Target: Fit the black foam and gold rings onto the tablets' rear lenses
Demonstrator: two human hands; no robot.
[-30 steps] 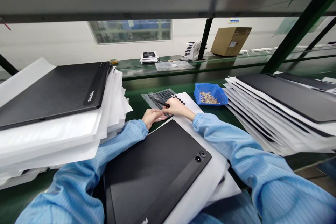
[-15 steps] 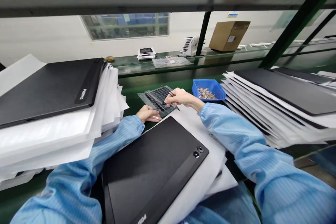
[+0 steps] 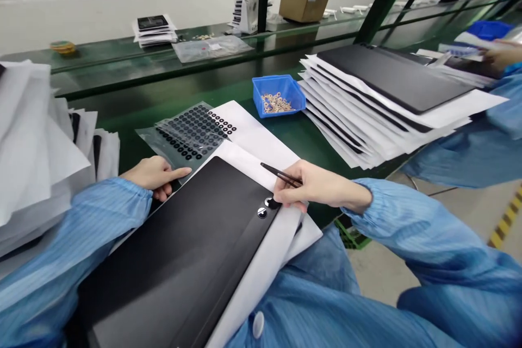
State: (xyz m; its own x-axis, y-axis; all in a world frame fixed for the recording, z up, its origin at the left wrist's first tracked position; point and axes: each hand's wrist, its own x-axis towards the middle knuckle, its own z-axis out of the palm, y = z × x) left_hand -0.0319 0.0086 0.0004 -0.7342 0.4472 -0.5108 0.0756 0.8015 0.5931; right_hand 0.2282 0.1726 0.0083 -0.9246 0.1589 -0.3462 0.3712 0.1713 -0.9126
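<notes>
- Diagonally across the lower middle of the frame lies a black tablet panel (image 3: pixel 175 250), its longer visible run going from lower left to upper right and its near end cut off by the bottom edge.
- Its end with two round lenses (image 3: pixel 261 212) points to the upper right; a paler strip follows its right-hand edge, parallel to that long run.
- The right hand (image 3: pixel 299 185), right of the middle, holds black tweezers (image 3: pixel 274 170) between its fingers, while the fingertips touch the panel's lens corner.
- The tweezers' tips point to the upper left, over white paper (image 3: pixel 261 136) and clear of the panel.
- The left hand (image 3: pixel 157 174) lies beside the panel's left edge, index straight and pointing right, other fingers curled; whether they pinch anything I cannot tell.
- Just beyond that index, a clear plastic sleeve with black rings (image 3: pixel 191 130) lies slantwise on the green desk (image 3: pixel 228 81), partly over the paper.
- Above the middle stands a blue tray (image 3: pixel 285 113) of small beige pieces, just left of a stack of panels and paper (image 3: pixel 367 114).
</notes>
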